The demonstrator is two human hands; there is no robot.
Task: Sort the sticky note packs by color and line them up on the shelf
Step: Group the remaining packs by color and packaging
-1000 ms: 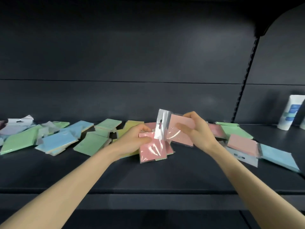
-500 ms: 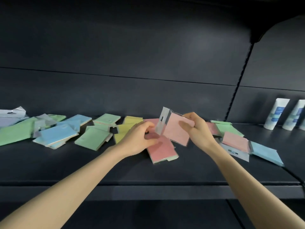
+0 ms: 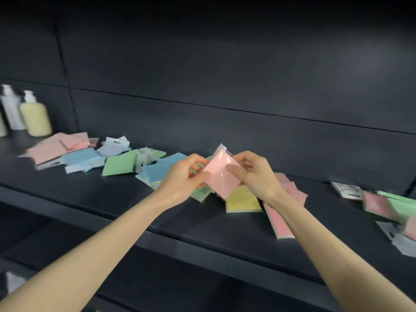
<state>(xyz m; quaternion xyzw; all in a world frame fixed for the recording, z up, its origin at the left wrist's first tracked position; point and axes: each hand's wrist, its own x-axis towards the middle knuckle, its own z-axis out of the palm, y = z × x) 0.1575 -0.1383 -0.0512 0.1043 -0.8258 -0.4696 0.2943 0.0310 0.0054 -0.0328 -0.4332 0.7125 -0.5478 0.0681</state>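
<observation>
Two hands on one pink pack [image 3: 221, 176]: my left hand [image 3: 183, 177] and right hand [image 3: 256, 174] pinch its edges above the shelf [image 3: 112, 199]; I'm mid-sort, and next it likely joins the pink pile [image 3: 48, 149] far left

A tilted pink pack [image 3: 221, 175] is held above scattered packs [image 3: 119, 164].

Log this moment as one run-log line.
step: sorting, unfinished | left hand: holds pink pack | right hand: holds same pack | pack: lifted above shelf | other packs: scattered, colors mixed
</observation>
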